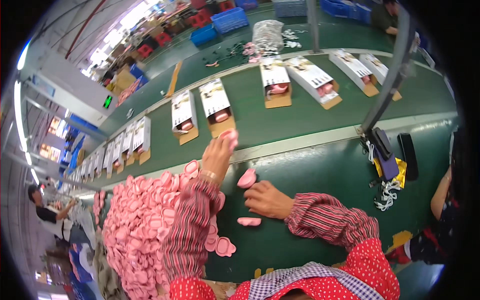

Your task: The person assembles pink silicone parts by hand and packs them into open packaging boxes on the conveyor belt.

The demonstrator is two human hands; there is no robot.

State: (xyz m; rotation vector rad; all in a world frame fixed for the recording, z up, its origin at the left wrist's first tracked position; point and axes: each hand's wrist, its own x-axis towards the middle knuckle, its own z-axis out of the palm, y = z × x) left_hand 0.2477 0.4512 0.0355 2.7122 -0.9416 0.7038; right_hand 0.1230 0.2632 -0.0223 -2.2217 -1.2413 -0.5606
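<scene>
My left hand (217, 159) reaches over the near rail of the belt, its fingers closed on a small pink plastic part (230, 136). That part is just in front of the open end of a white box (215, 97) with a brown cardboard flap. My right hand (269, 200) rests low over the green table, fingers apart and slightly bent. A curved pink part (247, 178) lies by its fingers, and another pink part (249, 221) lies below them. Beside my left forearm a large heap of pink parts (145, 220) spreads, oval and shallow with small tabs.
Open white boxes stand in a row along the green belt (245, 120), several with pink pieces inside. A metal post (387, 90) rises at the right, near a dark phone-like object (384, 157), white cables (386, 196) and a black case (408, 156). Another person's arm (440, 195) shows at far right.
</scene>
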